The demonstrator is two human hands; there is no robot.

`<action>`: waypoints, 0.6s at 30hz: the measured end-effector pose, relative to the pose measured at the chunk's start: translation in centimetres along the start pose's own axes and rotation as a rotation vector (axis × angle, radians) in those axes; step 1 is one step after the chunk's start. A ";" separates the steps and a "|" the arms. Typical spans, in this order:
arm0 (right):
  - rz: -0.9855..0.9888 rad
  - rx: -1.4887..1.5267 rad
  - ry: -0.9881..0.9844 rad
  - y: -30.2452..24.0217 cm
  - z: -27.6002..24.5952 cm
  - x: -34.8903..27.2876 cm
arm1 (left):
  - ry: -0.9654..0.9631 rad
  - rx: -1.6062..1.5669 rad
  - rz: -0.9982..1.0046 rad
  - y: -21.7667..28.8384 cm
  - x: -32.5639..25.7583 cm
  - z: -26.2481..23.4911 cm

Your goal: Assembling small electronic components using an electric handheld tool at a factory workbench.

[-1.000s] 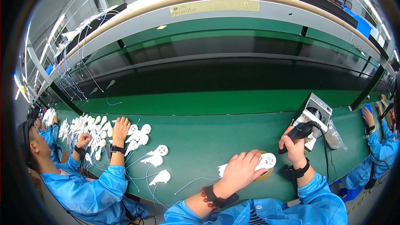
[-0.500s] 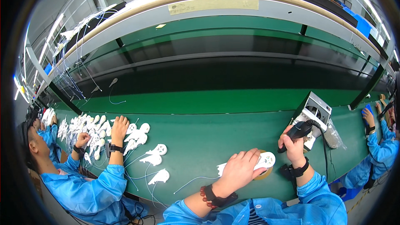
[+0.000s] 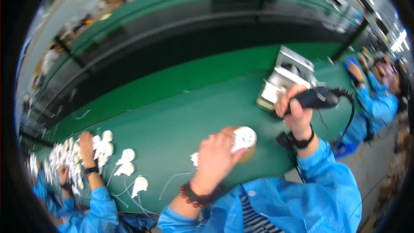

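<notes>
a person in a blue smock is working at a green table (image 3: 202, 103) with both bare hands. the left hand (image 3: 215, 153) is lying palm down over a white part (image 3: 245, 138), its fingers held together and clamping it against the thumb, seemingly to stop the part from shifting. the white part's round end is sticking out just to the right of those fingers, above the thumb; an amber round thing (image 3: 250, 155) is sitting under it, perhaps propping it up. a thin pale cable (image 3: 177, 174) is trailing left, below the fingers.

the right hand (image 3: 297, 114) is gripping a black corded tool (image 3: 321, 98), fingers and thumb wrapped around its body, apparently for firm control. the tool's front end is pointing down and left, up and to the right of the white part and well apart from it. a grey metal box (image 3: 280, 77) is standing just beyond the right fingers. loose white pieces (image 3: 126, 157) are lying well left of the left fingers, near a co-worker's hand (image 3: 87, 149).
</notes>
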State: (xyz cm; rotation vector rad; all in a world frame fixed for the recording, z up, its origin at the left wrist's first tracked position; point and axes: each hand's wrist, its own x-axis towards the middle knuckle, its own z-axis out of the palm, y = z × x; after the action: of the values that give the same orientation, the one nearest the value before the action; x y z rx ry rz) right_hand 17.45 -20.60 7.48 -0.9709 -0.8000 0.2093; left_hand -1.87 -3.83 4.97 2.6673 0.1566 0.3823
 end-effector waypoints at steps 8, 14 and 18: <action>-0.097 -0.235 0.111 -2.4 -3.4 3.2 | 0.064 -0.023 0.045 0.1 0.8 0.7; -0.095 -0.094 0.236 -2.4 -2.7 2.1 | 0.075 -0.010 0.049 0.3 0.3 0.9; -0.128 -0.231 0.105 -1.9 -3.1 1.9 | 0.087 0.003 0.072 -0.1 0.2 0.9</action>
State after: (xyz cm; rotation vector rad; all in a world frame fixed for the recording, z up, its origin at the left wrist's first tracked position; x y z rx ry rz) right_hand 20.61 -22.74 9.02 -1.1334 -0.7983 -0.0455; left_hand -1.39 -4.04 4.17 2.6659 0.0882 0.5218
